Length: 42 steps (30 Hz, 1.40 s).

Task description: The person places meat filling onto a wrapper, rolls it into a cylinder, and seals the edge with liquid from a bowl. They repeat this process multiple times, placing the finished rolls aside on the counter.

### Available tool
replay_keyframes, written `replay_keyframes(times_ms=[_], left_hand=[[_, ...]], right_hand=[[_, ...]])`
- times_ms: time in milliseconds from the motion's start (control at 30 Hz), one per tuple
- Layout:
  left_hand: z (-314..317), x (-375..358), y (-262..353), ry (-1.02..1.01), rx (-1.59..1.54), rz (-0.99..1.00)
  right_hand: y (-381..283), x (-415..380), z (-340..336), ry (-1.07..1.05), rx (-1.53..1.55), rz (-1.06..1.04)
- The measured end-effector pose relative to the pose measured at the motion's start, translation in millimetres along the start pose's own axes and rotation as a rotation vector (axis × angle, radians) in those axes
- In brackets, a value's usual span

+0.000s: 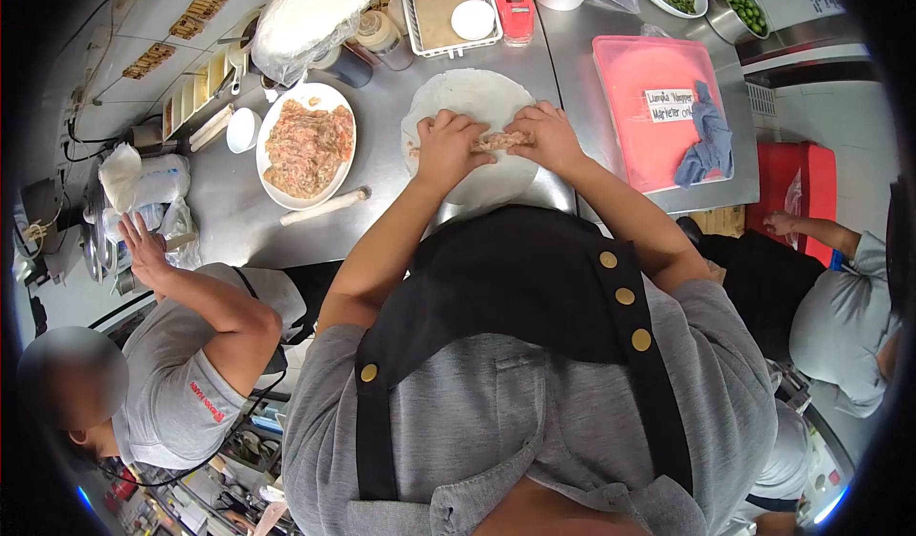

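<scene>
A thin round lumpia wrapper (pixel 465 94) lies flat on the steel table, with a strip of ground meat filling (pixel 503 141) across it. My left hand (pixel 450 148) has its fingers curled on the strip's left end. At the right end, my right hand (pixel 549 137) pinches the filling between thumb and fingers. The fingers hide both ends of the strip. To the left is a white oval plate (pixel 270 192) piled with raw ground meat mix (pixel 307 145). A finished roll (pixel 326 206) rests on the steel just below that plate.
Right of my hands stands a pink-lidded container (pixel 658 140) with a blue cloth (pixel 707 140) on it. A white basket (pixel 450 42), red tape dispenser (pixel 515 7) and bottles (pixel 382 40) line the back. Co-workers (pixel 191 345) stand left and right (pixel 840 298).
</scene>
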State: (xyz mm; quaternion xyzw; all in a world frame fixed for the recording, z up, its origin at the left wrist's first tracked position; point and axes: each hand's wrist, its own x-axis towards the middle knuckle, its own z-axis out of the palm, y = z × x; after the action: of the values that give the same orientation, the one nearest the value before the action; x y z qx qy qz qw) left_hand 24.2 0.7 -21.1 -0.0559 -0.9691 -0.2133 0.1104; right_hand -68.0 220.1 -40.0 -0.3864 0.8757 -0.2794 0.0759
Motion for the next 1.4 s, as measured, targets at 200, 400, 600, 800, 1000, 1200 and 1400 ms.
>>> replay_keyframes(times_ms=[200, 400, 600, 800, 1000, 1200, 1400], left_hand=[[12.7, 13.1, 6.8, -0.150, 0.082, 0.052], [9.4, 10.8, 3.0, -0.080, -0.036, 0.052], [18.5, 21.9, 17.1, -0.056, -0.017, 0.127], [25.6, 24.1, 17.4, -0.115, 0.050, 0.097], [18.2, 23.1, 19.8, -0.189, 0.055, 0.089], [4.4, 18.4, 16.1, -0.147, -0.027, 0.018], [-29.4, -29.1, -39.3, -0.070, 0.027, -0.167]], right_hand=[[13.3, -2.3, 2.1, -0.030, 0.128, -0.071], [17.6, -13.4, -12.8, 0.069, 0.196, -0.118], [22.0, -11.7, -17.7, 0.052, 0.143, -0.107], [11.3, -18.3, -17.3, 0.013, 0.084, 0.201], [4.0, -17.3, -23.3, -0.001, 0.049, 0.043], [-3.7, -13.1, -21.2, 0.023, 0.051, 0.023], [3.4, -12.9, -12.4, 0.005, -0.031, 0.014]])
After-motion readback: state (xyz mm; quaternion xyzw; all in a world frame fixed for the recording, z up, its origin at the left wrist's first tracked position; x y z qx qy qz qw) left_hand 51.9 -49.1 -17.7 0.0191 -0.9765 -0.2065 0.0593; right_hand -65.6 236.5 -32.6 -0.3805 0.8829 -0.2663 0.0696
